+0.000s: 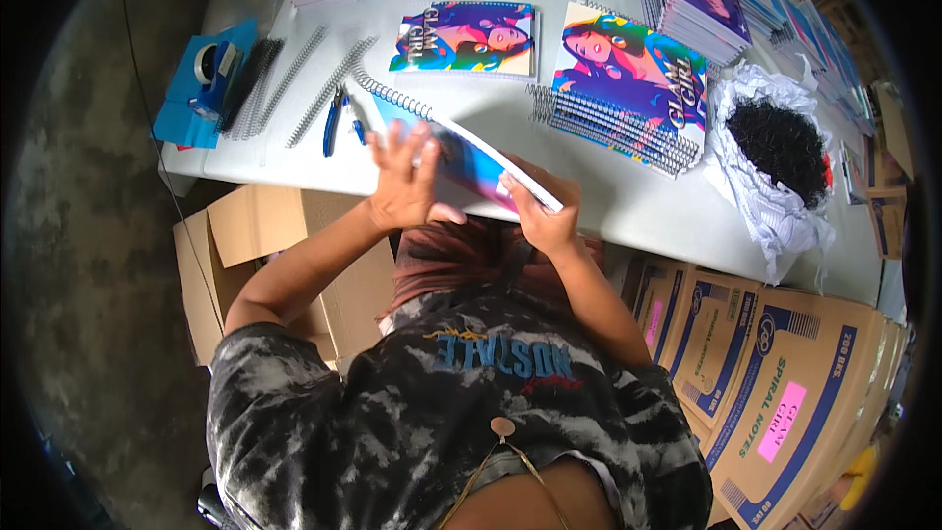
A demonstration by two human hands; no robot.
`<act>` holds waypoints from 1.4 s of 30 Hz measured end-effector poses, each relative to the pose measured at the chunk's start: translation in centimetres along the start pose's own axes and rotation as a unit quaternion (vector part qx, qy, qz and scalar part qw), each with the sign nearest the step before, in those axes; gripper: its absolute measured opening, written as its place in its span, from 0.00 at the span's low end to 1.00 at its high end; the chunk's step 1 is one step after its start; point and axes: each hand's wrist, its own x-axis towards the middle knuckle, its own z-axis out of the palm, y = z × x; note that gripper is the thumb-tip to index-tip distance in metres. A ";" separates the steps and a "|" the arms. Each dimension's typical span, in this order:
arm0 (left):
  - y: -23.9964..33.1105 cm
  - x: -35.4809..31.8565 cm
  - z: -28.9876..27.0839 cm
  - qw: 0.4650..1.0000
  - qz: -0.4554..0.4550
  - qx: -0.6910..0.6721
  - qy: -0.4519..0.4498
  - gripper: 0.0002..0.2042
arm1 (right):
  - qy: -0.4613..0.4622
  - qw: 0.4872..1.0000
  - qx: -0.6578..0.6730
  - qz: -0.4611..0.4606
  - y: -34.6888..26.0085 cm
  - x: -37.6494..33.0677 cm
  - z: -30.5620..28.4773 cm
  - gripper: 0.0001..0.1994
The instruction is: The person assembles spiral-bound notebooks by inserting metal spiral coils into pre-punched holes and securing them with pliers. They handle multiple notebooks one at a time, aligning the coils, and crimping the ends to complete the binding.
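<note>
A spiral notebook [479, 165] with a blue and pink cover is held tilted over the table's near edge. My right hand [546, 216] grips its right end, thumb on the cover. My left hand [407, 172] is open with fingers spread over the notebook's left end, slightly blurred; whether it touches the cover I cannot tell. A metal spiral coil [392, 96] runs along the notebook's upper left edge, its end sticking out past the corner. Beside it lie blue-handled pliers [334, 123] and a second blue tool [355, 126], partly hidden by my left hand.
Loose coils [294, 79] and a blue tape dispenser [214, 79] lie at left. Finished notebooks [471, 37] and a notebook pile [628, 88] stand ahead, with taller stacks [692, 0] behind. Crumpled white wrapping [736, 177] holds black clippings [777, 149]. Cardboard boxes [785, 373] stand below right.
</note>
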 end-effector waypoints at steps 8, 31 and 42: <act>-2.0 11.1 -4.2 0.999 -0.014 -0.040 0.006 0.19 | -0.075 0.992 0.074 0.073 -2.7 2.0 -0.8 0.14; -4.4 14.4 -7.6 0.906 -0.098 -0.201 -0.359 0.12 | -0.031 0.982 0.089 0.161 -0.4 2.8 -2.8 0.10; -3.8 15.9 -7.5 0.918 -0.093 -0.219 -0.318 0.09 | -0.037 0.992 0.062 0.102 -0.8 2.8 -2.9 0.12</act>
